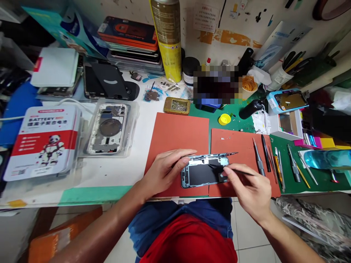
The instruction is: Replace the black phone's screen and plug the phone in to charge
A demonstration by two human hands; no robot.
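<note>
White and green, the cluttered counter (104, 173) carries two flat rust-red mats (178, 133), where an opened phone (203, 174) spans the seam, its thin panel (196, 157) raised along the far edge above a matte black interior. Forearms slant in from both sides: the left hand (168, 170) grips phone and panel at the left end, while the right hand (251, 188), fingers curled, pinches a slim dark tool (243, 172). Beyond sit a windowed metal tin (177, 106) and a glossy yellow cup (224, 119).
</note>
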